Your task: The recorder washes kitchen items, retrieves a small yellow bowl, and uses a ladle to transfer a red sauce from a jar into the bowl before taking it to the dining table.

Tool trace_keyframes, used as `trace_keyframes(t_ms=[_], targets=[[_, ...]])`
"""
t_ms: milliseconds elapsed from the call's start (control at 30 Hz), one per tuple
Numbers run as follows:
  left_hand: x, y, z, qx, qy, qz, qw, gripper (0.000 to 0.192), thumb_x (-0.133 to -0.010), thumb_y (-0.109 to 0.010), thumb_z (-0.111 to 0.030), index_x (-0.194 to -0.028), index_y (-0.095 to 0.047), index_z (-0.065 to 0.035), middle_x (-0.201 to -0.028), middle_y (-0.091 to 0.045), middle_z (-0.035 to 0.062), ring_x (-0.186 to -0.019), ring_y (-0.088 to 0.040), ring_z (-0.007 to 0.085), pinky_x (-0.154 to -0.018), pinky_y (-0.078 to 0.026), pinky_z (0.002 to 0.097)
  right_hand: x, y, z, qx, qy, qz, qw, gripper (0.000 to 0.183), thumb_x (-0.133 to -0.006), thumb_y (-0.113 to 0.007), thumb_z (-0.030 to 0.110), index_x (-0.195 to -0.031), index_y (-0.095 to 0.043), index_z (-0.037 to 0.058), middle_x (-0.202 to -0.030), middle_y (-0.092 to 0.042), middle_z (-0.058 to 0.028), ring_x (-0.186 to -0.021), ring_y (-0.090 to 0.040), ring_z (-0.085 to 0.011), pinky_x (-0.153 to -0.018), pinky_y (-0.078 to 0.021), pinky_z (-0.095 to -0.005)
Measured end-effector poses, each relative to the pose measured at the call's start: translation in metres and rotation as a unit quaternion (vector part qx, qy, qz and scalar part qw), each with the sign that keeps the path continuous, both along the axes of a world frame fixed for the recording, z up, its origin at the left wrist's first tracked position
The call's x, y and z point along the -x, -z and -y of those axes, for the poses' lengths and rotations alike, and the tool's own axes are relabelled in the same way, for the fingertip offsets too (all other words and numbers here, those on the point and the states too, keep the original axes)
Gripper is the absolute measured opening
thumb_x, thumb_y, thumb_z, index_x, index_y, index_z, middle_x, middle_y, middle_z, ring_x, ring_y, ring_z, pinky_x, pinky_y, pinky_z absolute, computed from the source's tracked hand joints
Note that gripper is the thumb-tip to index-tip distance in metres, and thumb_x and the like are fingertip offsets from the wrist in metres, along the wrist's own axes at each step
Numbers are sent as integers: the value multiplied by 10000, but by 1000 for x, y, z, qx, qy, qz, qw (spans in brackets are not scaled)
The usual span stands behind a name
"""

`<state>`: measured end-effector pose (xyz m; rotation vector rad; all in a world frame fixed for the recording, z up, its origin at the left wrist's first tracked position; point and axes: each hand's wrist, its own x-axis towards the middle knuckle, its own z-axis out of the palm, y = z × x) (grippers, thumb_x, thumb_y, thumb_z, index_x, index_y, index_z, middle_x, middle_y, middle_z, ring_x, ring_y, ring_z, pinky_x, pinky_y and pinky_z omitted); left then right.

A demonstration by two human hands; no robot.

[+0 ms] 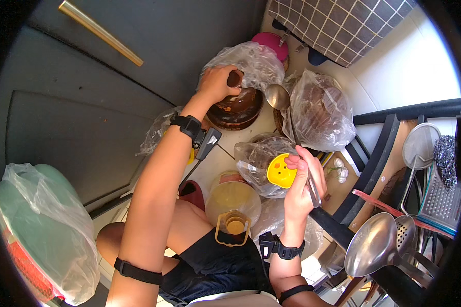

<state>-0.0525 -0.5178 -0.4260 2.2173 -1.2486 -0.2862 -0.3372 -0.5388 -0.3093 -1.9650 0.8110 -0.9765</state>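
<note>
My left hand [217, 82] grips the round knob of a dark brown glazed lid [242, 107] low on the floor by the grey cabinet. What lies under the lid is hidden. In my right hand [305, 180] is a long-handled metal ladle [278, 97], its bowl raised beside the lid. A yellow object with a chick face [279, 175] shows behind the right fingers, over a container covered in clear plastic [253, 153]. Whether those fingers touch it, I cannot tell. Right of the ladle stands a brown container wrapped in a plastic bag [322, 111].
A large plastic jug of yellowish liquid [232, 195] stands before my lap. At right, a black rack [380, 161] carries a strainer [420, 146], a grater [441, 203] and metal ladles [370, 245]. Garlic bulbs [341, 170] lie beside it. A plastic-covered green container [46, 207] sits left.
</note>
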Motion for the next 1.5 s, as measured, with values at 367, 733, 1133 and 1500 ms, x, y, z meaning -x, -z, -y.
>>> trace_keyframes(t_ms=[367,733,1133,1500], targets=[[-17,-26,-9,8,-4,-130,991,475,-750,-677,-184,-1197,-547,-93,-1144,-586,169,-1055,-564,302,-900,-430,370,-12,13,-5,-142,20,-9,990,249,-940,-454,133,-1040,-585,-53,-777,-650,-133,-689,-632,-160,-653,-505,-273],[-28,-4,0,34,-47,-147,988,482,-752,-672,-267,-1189,-562,-97,-1147,-575,199,-1087,-536,337,-924,-414,375,-61,50,-4,-217,-73,24,973,215,-942,-459,169,-1051,-494,-13,-811,-637,-133,-774,-631,-189,-699,-484,-297],[-26,-8,9,-23,-57,-122,991,450,-803,-640,-224,-1220,-543,-84,-1212,-534,195,-1119,-515,313,-923,-409,376,-95,97,24,-88,-126,-63,986,155,-850,-580,132,-948,-614,17,-848,-617,-186,-742,-594,-363,-632,-467,-395],[-27,-4,7,13,-68,-131,989,516,-719,-695,-295,-1181,-569,-103,-1168,-568,177,-1110,-519,327,-949,-397,380,-119,131,27,-54,-111,-133,983,160,-800,-632,96,-929,-664,8,-816,-602,-184,-693,-593,-338,-615,-468,-402]])
